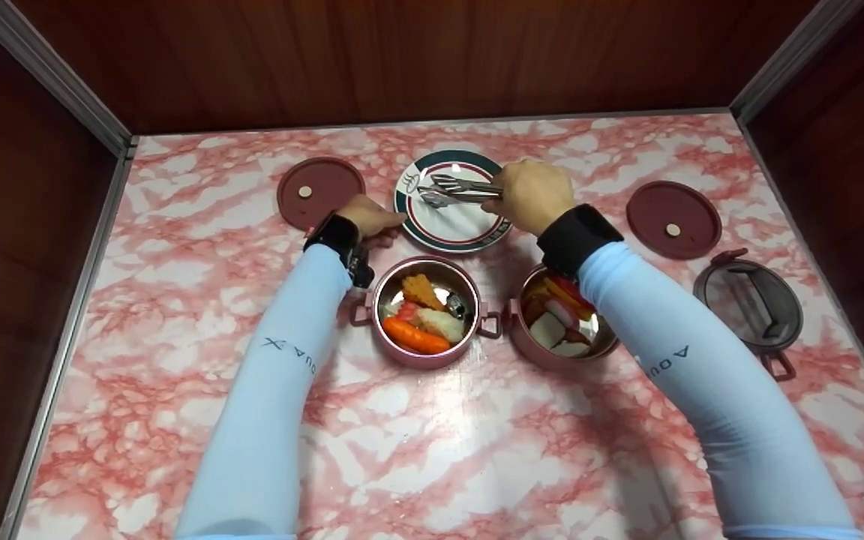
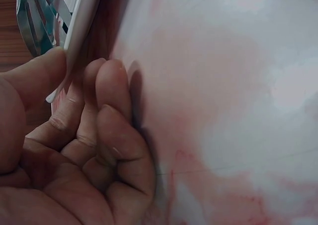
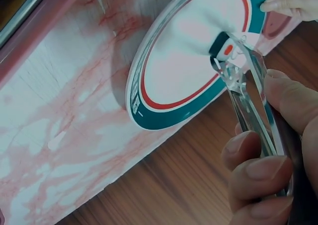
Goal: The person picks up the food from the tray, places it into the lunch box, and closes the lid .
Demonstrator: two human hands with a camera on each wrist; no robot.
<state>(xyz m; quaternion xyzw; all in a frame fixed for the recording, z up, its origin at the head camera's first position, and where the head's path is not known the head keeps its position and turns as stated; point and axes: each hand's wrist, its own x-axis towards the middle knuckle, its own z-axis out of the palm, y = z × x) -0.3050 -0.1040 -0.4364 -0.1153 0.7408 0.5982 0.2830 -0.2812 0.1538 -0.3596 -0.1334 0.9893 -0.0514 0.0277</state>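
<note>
My left hand (image 1: pixel 367 217) pinches the near-left rim of a white plate (image 1: pixel 454 225) with a green and red border. In the left wrist view the thumb lies over the rim and the other fingers curl below it. My right hand (image 1: pixel 535 193) grips metal tongs (image 1: pixel 469 189), their slotted tips over the plate. Whether the tips hold anything I cannot tell. Nearer to me stands a pink pot (image 1: pixel 421 360) with a carrot (image 1: pixel 415 335), a yellow-orange piece (image 1: pixel 421 289) and pale pieces inside. A second pot (image 1: pixel 552 358), with white, red and yellow pieces, is partly hidden by my right forearm.
One burgundy disc with a pale knob (image 1: pixel 319 176) lies behind my left hand, another such disc (image 1: pixel 683 225) at the right. Near the right edge is a round, dark, see-through lid (image 1: pixel 736 300) with a bar handle. Wooden panels (image 1: pixel 432 60) enclose the marbled table (image 1: pixel 432 450).
</note>
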